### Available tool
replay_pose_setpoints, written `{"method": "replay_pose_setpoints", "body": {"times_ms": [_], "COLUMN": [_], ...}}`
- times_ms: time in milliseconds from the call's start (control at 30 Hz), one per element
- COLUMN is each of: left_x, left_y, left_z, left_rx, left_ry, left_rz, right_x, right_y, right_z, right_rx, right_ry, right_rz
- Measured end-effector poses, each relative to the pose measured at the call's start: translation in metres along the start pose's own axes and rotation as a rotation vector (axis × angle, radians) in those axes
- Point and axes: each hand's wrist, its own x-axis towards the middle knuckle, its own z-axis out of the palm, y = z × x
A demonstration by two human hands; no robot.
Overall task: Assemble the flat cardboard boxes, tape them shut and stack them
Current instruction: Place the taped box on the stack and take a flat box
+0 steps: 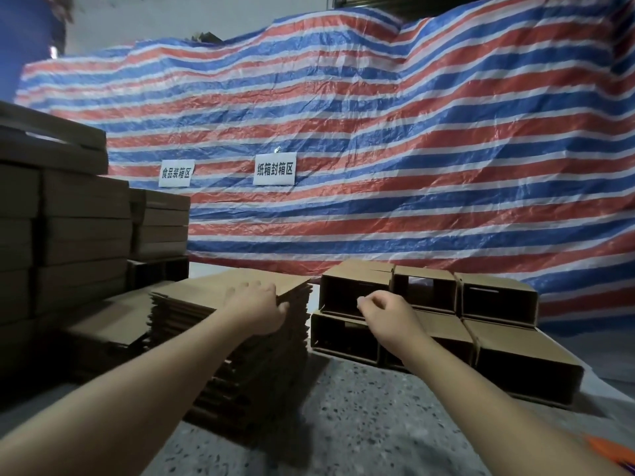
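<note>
Your left hand (256, 309) gripped the top edge of the flat cardboard stack (237, 338); right of that stack, your right hand (385, 312) hung loosely curled, holding nothing, before the assembled boxes (494, 300).

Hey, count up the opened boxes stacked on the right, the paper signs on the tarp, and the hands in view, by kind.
Opened boxes, stacked on the right: 6
Paper signs on the striped tarp: 2
Hands, left hand and right hand: 2
Total: 10
</note>
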Motion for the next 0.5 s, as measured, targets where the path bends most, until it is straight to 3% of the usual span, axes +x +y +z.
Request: {"method": "replay_pose_setpoints", "body": {"times_ms": [300,433,500], "left_x": [-0.007,-0.011,-0.015], "left_y": [-0.001,-0.005,-0.006], "left_z": [0.007,0.0,-0.011], "left_rx": [0.058,0.111,0.18], "left_ry": [0.022,0.124,0.247], "left_rz": [0.021,0.077,0.109], "right_x": [0.01,0.014,0.016], "right_y": [0.009,0.01,0.008], "right_z": [0.023,0.023,0.022], "right_rx": [-0.028,-0.012,-0.018], "right_ry": [-0.018,0.009,0.02], "right_rz": [0.04,0.057,0.059]}}
